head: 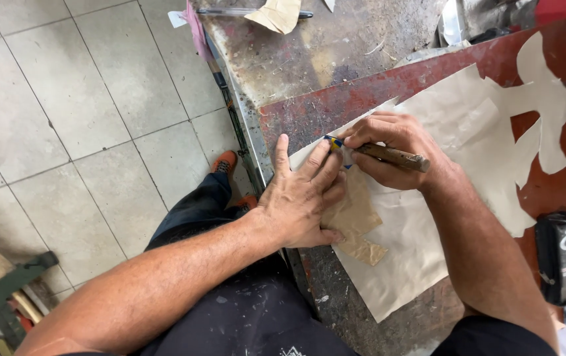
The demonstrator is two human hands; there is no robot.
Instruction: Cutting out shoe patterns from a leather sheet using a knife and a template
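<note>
Brown pattern [355,221] under left hand [299,198], near bench edge [250,142]

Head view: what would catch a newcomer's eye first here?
At centre, the left hand presses a small brown paper pattern piece flat onto a large sheet of pale beige paper, while the right hand grips a wooden-handled tool whose tip meets the paper by the left fingertips. Beneath lies a worn dark-red board, and a black handheld device sits at its right edge.
</note>
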